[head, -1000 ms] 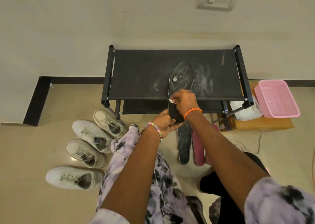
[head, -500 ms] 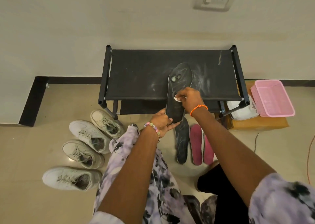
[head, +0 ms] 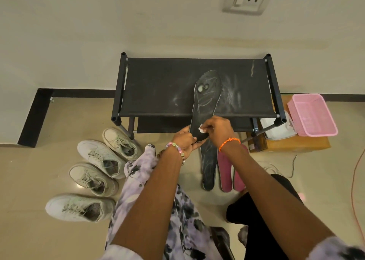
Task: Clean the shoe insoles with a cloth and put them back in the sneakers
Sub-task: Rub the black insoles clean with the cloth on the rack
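Note:
A black insole (head: 206, 97) streaked with white marks lies tilted over the front edge of the black rack (head: 162, 85), its toe pointing to the wall. My left hand (head: 184, 140) grips the insole's heel end from the left. My right hand (head: 217, 129) pinches a small white cloth (head: 201, 130) against the insole near the heel. A second black insole (head: 208, 166) and two pink insoles (head: 226, 170) lie on the floor below my hands. Several white sneakers (head: 98, 157) stand in a row on the floor to the left.
A pink basket (head: 312, 115) sits on a cardboard box (head: 292, 145) right of the rack, with a white bag (head: 276, 129) beside it. An orange cable (head: 355, 180) runs along the floor at the far right. My knees fill the lower middle.
My right hand with the cloth has slid down the insole toward the heel, closer to my left hand. The left hand keeps its hold on the heel.

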